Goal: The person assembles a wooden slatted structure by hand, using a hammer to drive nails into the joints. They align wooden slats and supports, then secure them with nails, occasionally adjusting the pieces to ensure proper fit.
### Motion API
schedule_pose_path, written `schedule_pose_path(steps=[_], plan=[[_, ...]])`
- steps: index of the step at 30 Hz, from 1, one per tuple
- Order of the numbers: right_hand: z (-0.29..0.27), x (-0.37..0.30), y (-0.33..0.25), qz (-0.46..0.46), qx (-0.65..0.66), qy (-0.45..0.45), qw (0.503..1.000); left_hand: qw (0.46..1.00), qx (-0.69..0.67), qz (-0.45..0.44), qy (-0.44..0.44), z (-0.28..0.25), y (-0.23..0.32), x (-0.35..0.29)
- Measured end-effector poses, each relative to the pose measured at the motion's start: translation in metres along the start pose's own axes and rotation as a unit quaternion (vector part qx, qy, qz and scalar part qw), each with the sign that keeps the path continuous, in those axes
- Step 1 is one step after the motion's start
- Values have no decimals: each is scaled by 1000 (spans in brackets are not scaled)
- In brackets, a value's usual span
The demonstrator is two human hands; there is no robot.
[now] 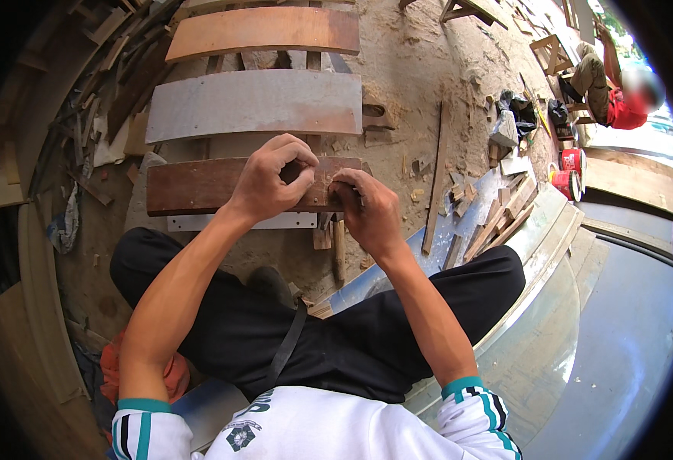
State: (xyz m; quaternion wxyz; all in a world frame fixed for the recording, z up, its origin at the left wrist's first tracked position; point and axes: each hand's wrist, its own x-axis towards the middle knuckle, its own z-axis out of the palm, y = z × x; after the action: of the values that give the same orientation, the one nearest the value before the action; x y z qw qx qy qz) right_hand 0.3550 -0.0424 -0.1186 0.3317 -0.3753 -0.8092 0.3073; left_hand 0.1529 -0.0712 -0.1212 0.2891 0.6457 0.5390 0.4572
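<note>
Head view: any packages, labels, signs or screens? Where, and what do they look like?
Two small red-and-white cylindrical tubs with label bands: on the ground at the right, beside scrap wood, below a seated co-worker.
White emblem print: on the person's own white shirt, lower centre; rounded flower-like shape, dark outline.
No signs or screens in view.

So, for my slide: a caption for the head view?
Both hands, left and right, pinch at a dark wooden plank on sandy ground.
</note>
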Motion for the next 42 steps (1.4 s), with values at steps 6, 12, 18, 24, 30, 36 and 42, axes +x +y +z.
schedule_pose_path(steps=[6,12,18,24,30,36,42], plan=[[6,-3,5,-68,-35,-12,997,1000,18,21,0,1,-1,-3],[6,-2,3,-100,-53,-26,993,999,30,31,-1,2,-3,-2],[5,3,-3,-89,-62,-35,993,999,33,34,0,0,-4,-1],[-8,8,3,-73,-31,-48,996,997,52,58,-22,-1,-1,2],[-11,4,4,-63,12,-62,996,990,74,111,-42,2,-1,1],[-14,1,2,-84,10,-50,995,986,108,126,-19,12,-1,-3],[-9,-9,46,211,42,160,964,985,112,129,-28,5,-3,-7]])
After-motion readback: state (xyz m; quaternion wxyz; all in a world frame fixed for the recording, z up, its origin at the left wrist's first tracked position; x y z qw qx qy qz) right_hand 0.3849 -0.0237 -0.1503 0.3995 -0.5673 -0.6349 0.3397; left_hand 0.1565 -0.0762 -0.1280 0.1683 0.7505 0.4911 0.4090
